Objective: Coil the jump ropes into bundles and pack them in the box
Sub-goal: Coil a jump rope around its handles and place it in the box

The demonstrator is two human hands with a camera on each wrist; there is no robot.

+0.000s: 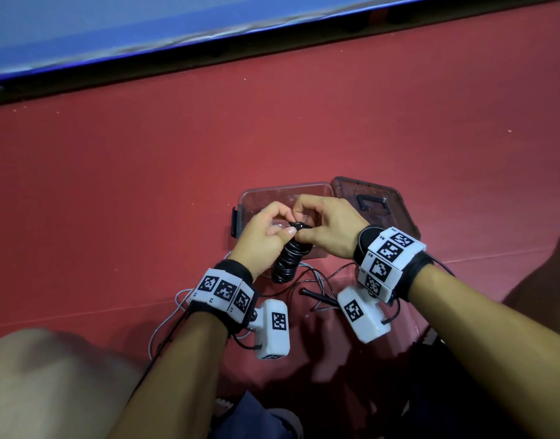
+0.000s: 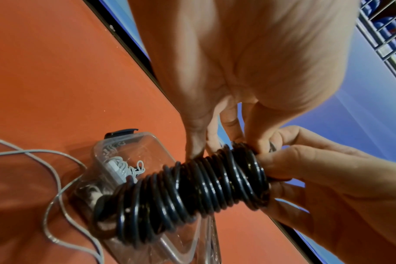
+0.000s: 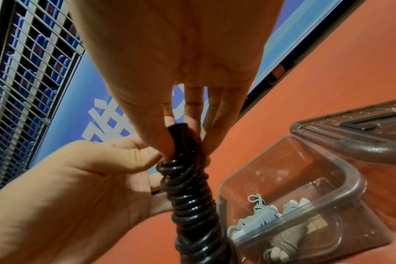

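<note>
A black jump rope wound into a tight bundle (image 1: 288, 261) hangs tilted over the near edge of the clear plastic box (image 1: 250, 198). My left hand (image 1: 282, 223) pinches the bundle's top end, and my right hand (image 1: 307, 223) pinches the same end from the other side. In the left wrist view the bundle (image 2: 192, 187) runs from my left fingers (image 2: 244, 146) down toward the box (image 2: 129, 142). In the right wrist view my right fingers (image 3: 217, 128) grip the black end piece (image 3: 179, 130). Grey coiled bundles (image 3: 255, 218) lie inside the box (image 3: 350, 178).
The box's tinted lid (image 1: 380, 201) lies open to the right. A loose grey rope (image 1: 164, 324) trails on the red floor near my left wrist. A black handle with thin cord (image 1: 320, 296) lies between my wrists. A blue wall panel (image 1: 145, 26) borders the far side.
</note>
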